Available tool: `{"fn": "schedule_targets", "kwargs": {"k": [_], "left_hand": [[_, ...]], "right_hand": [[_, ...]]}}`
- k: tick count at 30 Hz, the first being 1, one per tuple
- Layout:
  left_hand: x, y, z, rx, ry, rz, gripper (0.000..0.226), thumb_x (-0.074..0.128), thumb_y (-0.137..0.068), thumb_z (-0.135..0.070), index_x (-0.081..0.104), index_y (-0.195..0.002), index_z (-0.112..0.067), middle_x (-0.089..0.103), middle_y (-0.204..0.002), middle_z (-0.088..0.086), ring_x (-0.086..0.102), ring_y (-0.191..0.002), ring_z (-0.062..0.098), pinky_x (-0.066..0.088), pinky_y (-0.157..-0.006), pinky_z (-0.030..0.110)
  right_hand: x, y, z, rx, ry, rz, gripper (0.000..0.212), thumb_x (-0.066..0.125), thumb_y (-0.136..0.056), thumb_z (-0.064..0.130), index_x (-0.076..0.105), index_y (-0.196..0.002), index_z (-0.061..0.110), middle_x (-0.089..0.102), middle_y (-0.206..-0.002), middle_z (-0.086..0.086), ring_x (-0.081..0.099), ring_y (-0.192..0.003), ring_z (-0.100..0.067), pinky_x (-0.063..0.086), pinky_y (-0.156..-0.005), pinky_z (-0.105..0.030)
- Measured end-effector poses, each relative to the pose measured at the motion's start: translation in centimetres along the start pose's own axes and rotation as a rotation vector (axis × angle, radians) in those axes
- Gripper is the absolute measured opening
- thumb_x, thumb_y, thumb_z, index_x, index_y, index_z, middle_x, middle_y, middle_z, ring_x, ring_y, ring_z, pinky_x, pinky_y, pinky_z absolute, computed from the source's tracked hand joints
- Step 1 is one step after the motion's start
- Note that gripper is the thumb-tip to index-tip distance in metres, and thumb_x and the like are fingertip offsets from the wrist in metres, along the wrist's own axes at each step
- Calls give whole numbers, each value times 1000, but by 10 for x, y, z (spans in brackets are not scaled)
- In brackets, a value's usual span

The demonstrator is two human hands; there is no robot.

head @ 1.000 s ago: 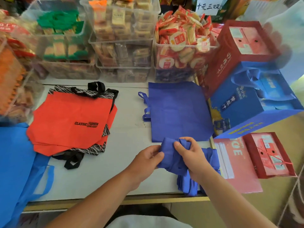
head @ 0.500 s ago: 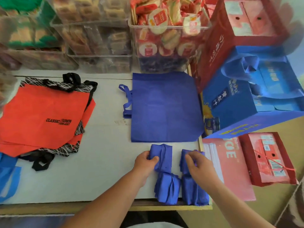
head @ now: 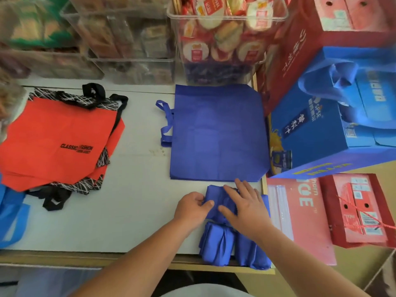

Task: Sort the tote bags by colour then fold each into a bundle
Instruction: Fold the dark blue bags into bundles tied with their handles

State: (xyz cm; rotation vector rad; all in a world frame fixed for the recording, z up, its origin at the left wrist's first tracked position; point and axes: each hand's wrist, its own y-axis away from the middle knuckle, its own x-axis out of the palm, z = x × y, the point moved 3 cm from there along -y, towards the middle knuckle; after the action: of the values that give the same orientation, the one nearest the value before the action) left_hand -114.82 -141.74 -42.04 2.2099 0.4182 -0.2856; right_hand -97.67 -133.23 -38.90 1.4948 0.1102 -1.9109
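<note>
right hand [head: 246,207] moved onto blue bundle [head: 214,194], left fingers [head: 208,203] pinching it

L hand [head: 190,207] pinches the left edge of a blue bundle [head: 214,194], thumb on top; R hand [head: 246,209] lies flat on it, fingers spread. Two more bundles [head: 216,247] sit at 6 o'clock of it, at the table [head: 128,200] edge. Flat blue bag [head: 218,133] at 12, handles toward 9. Red bags [head: 57,142] stacked w/ black-patterned ones at 9–10, light-blue bag [head: 10,219] at 8. Snack bin [head: 225,39] far at 12; blue box [head: 321,129] at 2, red box [head: 353,211] at 4.
</note>
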Motion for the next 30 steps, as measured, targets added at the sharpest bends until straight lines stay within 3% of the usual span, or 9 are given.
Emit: {"fn": "schedule_targets", "kwargs": {"k": [5,8,10,15,18,22,25,27,30], "left_hand": [[-75,-24,-6,51,-47,-430,40,68,-95,-34,59,-128,-13,57,-126,4,62,-106,22,49,-90,32],[-93,-49,-13,1,0,-327,55,71,-93,-40,52,-138,-13,57,-127,-2,61,-115,22,49,-99,34],[-91,-59,-20,0,48,-233,46,74,-91,-38,55,-128,-18,62,-113,-6,65,-107,21,53,-98,37],[-93,-69,-31,41,62,-296,16,75,-90,-26,60,-89,-23,66,-85,-8,69,-90,23,55,-82,32],[-98,-59,-46,84,115,-249,15,69,-95,-25,63,-87,-14,67,-84,-1,66,-82,24,54,-69,30],[-125,-25,-94,165,411,-225,9,57,-103,-18,60,-102,-10,71,-99,6,72,-83,22,63,-60,36],[-173,-1,-124,228,521,-297,12,59,-102,-19,65,-111,-13,72,-94,4,68,-64,15,56,-49,29],[-209,10,-121,261,456,-363,11,61,-101,-23,69,-108,-20,69,-82,1,58,-48,13,45,-43,26],[-263,20,-86,273,319,-483,7,66,-98,-20,72,-100,-18,63,-72,3,46,-43,13,36,-42,24]], "right_hand": [[10,-6,-2,-41,81,100,71,39,-89,68,55,-145,29,52,-151,-11,51,-136,-40,44,-109,-58],[4,-8,-1,-55,-14,58,65,49,-88,62,60,-140,24,53,-149,-13,53,-132,-42,48,-105,-58],[0,-11,3,-38,-75,12,62,49,-91,60,61,-139,22,52,-151,-13,51,-135,-41,49,-105,-55],[-2,-21,6,100,-191,38,58,59,-98,50,51,-150,26,35,-163,-4,30,-152,-25,32,-121,-40],[-4,-21,3,134,-213,-15,56,62,-99,45,51,-149,22,38,-161,-8,35,-149,-28,35,-118,-42],[-27,-30,16,-17,-94,-272,70,66,-88,53,56,-144,11,45,-153,-20,46,-138,-43,44,-108,-56],[-61,-45,40,-155,-1,-329,80,86,-77,49,57,-144,17,49,-152,-16,46,-140,-38,40,-111,-56],[-78,-53,57,-265,59,-389,61,91,-72,30,70,-128,19,67,-132,-9,63,-123,-34,50,-104,-53],[-85,-55,96,-454,3,-407,33,75,-78,22,78,-111,20,77,-108,3,75,-94,-26,61,-75,-38]]}}
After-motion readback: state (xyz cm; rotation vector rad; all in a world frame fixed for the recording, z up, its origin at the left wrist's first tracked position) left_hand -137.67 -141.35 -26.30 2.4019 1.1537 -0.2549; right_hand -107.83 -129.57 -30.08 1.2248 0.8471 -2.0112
